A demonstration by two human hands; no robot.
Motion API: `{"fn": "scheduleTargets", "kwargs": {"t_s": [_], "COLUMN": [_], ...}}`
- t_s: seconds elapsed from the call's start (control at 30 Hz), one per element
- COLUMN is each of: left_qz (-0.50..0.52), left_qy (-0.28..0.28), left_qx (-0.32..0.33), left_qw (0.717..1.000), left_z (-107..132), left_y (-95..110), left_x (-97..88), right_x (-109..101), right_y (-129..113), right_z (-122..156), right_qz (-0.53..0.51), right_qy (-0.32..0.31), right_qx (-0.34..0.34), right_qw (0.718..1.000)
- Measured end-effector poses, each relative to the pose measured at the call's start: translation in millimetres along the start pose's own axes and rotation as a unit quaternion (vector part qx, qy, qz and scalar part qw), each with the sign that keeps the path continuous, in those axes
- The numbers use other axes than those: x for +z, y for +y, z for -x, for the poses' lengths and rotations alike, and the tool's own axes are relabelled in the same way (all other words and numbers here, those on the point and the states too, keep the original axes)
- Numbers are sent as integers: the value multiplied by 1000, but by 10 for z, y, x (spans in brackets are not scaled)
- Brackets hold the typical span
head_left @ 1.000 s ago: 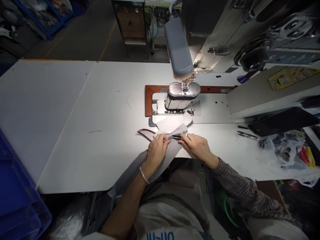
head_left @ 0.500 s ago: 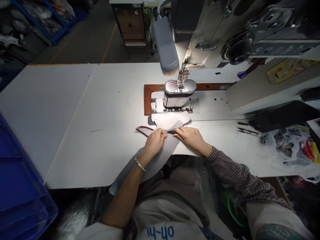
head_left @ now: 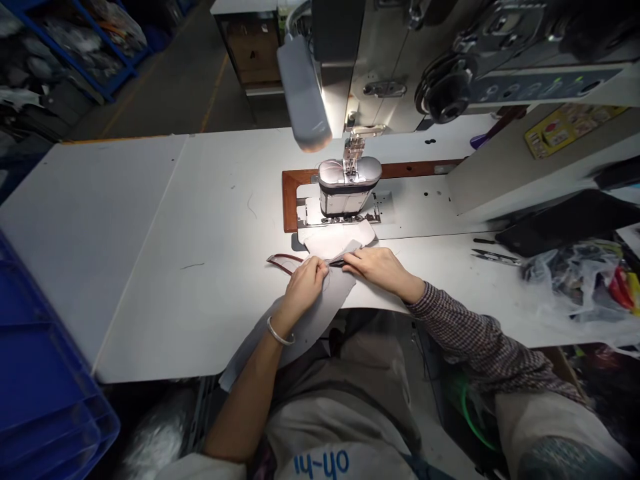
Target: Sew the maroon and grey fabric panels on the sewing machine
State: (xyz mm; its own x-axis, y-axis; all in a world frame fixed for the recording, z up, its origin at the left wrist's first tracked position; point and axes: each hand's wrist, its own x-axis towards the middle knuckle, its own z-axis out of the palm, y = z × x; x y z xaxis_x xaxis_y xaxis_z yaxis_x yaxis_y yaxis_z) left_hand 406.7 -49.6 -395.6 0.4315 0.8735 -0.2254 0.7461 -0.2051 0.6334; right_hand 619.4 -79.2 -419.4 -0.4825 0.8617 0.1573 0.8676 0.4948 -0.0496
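Note:
A grey fabric piece [head_left: 320,307] lies at the near edge of the white table [head_left: 200,220] and hangs down over it. My left hand [head_left: 306,285] is closed, pinching the fabric's upper edge. My right hand [head_left: 376,267] is closed too, holding a thin dark tool [head_left: 336,263] against that same edge, tip toward the left hand. A dark red strip [head_left: 281,261] curls out to the left of the fabric. Another pale fabric piece [head_left: 336,240] lies just beyond, in front of the post-bed sewing machine [head_left: 349,187].
A grey lamp [head_left: 303,100] hangs over the machine head. Thread snips [head_left: 493,256], a dark flat case [head_left: 560,223] and a plastic bag of bits [head_left: 585,280] lie at the right. A blue crate [head_left: 35,380] stands at the left, below the table edge.
Both hands have stayed on the fabric edge with only small finger movement. The view has shifted, so the machine and hands sit slightly further left and higher.

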Motion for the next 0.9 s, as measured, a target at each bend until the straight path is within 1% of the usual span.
{"fn": "scheduleTargets", "kwargs": {"t_s": [0.13,0.27,0.5,0.6,0.73,0.9], "left_qz": [-6,-9,23,24,16,21], "left_qy": [-6,-8,-27,-21,-6,3], "left_qx": [10,6,-4,-9,2,16], "left_qw": [1000,1000,999,999,1000,1000], "left_z": [-2,-21,-40,-27,4,40], "left_y": [-11,-44,-83,-62,-29,-38], "left_x": [7,6,-24,-12,14,32], "right_x": [-59,-180,-390,-426,-441,-506], "right_y": [15,72,108,99,98,142], "right_z": [-61,-153,-324,-388,-473,-564], "right_qz": [15,27,47,51,58,61], "right_qy": [-3,-36,-86,-97,-106,-148], "right_qx": [-14,-43,-81,-107,-140,-164], "right_qw": [1000,998,992,988,983,973]}}
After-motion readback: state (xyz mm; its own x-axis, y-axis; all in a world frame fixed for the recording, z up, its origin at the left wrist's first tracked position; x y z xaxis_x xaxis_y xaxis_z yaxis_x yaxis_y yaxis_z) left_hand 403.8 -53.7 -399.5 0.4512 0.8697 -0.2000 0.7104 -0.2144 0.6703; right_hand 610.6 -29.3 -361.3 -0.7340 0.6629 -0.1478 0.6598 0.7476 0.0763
